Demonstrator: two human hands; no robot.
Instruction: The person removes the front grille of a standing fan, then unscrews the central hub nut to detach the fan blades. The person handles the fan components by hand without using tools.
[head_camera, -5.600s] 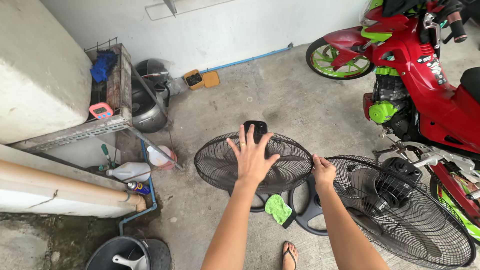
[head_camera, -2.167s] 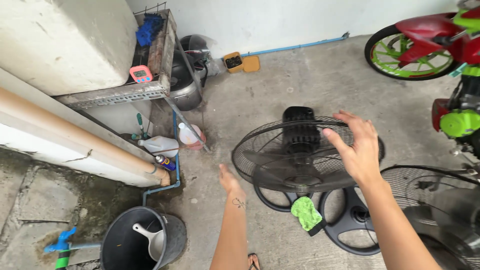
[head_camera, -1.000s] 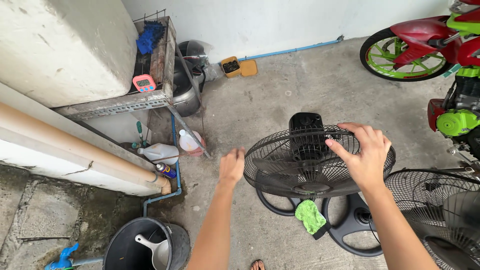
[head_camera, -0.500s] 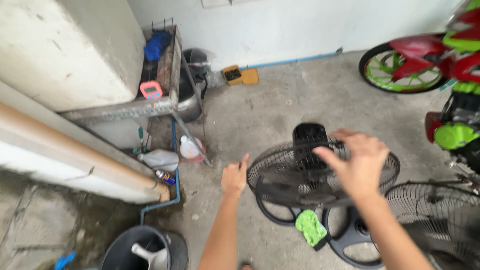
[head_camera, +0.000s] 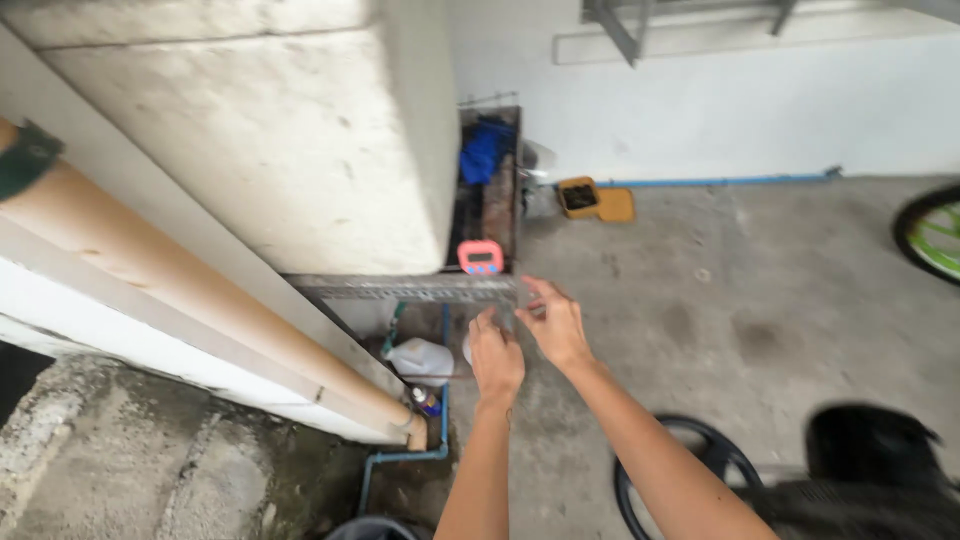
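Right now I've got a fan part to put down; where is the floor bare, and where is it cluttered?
Bare concrete floor runs from the yellow tray by the wall toward the green wheel. Crowded: under the metal rack, where both hands, left hand and right hand, meet near the white jug, and the black fan base at lower right.

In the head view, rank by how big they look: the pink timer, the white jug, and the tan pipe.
1. tan pipe, largest by far, though nearest the camera
2. white jug
3. pink timer, smallest
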